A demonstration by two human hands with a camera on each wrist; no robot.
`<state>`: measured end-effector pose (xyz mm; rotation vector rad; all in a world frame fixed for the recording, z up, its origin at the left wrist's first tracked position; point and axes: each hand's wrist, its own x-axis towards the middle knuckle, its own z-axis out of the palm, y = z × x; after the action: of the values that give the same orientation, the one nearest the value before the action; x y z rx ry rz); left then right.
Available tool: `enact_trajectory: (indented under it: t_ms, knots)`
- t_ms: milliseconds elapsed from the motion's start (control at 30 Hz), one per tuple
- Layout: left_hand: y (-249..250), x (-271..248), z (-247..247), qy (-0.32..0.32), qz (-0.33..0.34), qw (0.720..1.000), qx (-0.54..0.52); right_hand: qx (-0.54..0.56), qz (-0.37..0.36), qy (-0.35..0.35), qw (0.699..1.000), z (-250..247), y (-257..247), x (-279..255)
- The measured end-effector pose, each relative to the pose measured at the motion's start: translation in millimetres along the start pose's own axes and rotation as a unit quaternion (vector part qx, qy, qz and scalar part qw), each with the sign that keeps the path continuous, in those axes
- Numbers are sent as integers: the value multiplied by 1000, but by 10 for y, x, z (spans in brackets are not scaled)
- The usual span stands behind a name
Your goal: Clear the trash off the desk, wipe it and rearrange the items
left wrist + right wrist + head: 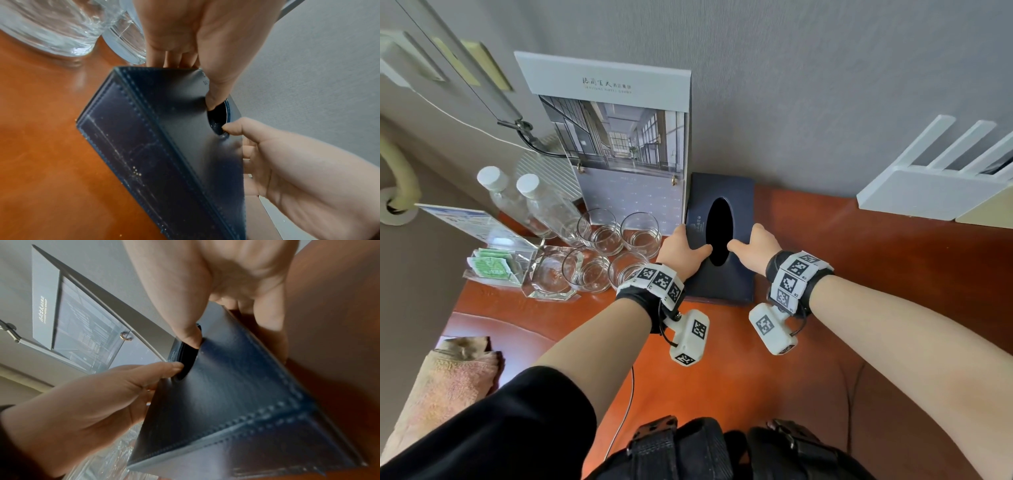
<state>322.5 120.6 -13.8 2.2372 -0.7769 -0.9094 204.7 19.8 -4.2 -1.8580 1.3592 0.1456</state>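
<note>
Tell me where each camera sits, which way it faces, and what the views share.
Head: looks forward and down at the desk; both forearms show.
Left wrist: looks along the left hand at the tissue box.
Right wrist: looks along the right hand at the same box.
Shared: all three show both hands holding the box's sides, thumbs at its oval opening.

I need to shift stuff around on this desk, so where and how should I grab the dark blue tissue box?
Grip the tissue box by its two long sides, coming from above and from the desk's front edge. Its oval top opening gives each thumb a hold, as the left hand and right hand show, fingers down the sides. The glasses crowd its left, the wall its back.
</note>
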Motion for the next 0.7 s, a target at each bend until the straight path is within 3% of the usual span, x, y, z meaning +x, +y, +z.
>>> enact_trajectory:
  t_ms: [333,700]
  knots:
    - [54,-169,-40,-6,-8,999,41,-12,20,-30,999,-56,3,-225]
    - [2,-651,-118,-26,53,993,106,30,33,-58,997,-6,83,-765]
